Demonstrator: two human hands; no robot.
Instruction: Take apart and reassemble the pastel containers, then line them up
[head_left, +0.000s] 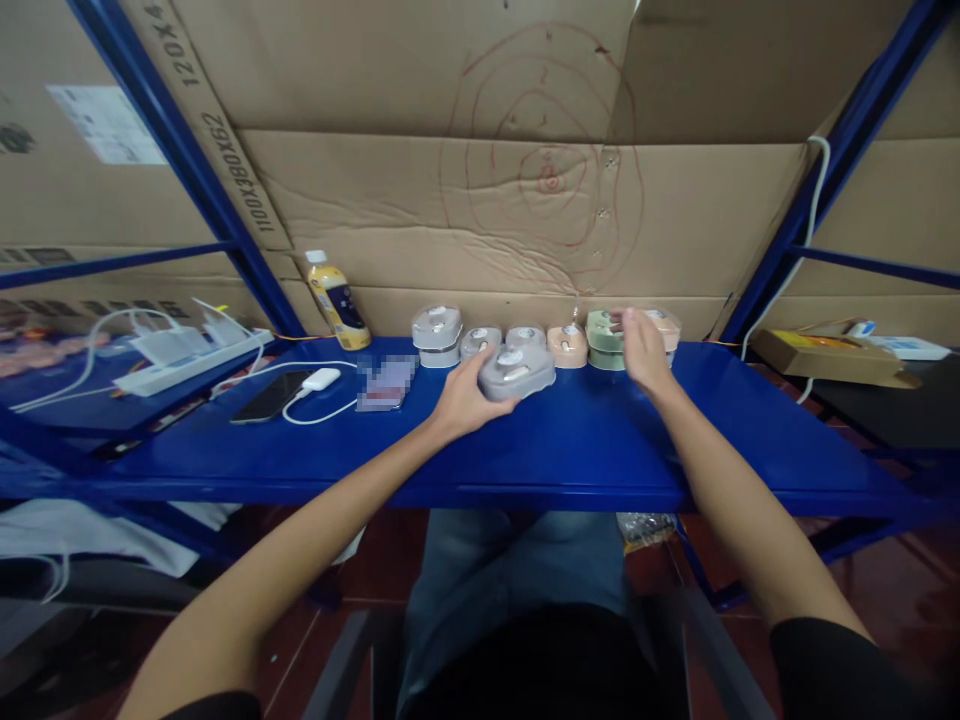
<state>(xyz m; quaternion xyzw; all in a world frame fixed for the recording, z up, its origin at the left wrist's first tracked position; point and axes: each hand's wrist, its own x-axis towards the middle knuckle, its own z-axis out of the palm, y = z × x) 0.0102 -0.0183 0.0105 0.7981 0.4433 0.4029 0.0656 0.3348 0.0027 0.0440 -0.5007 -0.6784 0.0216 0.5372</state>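
My left hand (469, 400) grips a grey lidded box (517, 372) from its left side, tilted and held above the blue table. The box has a clear-looking lower rim and a small pale oval on its lid. My right hand (643, 350) is raised with fingers stretched out, in front of the green box (604, 345) and a peach box (666, 328), partly covering them. Whether it touches either one I cannot tell. Along the back stand a stacked-looking grey box (437, 335), two smaller grey boxes (480, 342) and a small peach box (568, 347).
On the left are a yellow bottle (337, 300), a dark phone (270, 397), a white charger with cable (321, 379), a blurred-out phone-like item (387, 384) and a power strip (195, 362). A cardboard wall (360, 200) rises behind the blue table (510, 460). A carton (825, 358) lies right.
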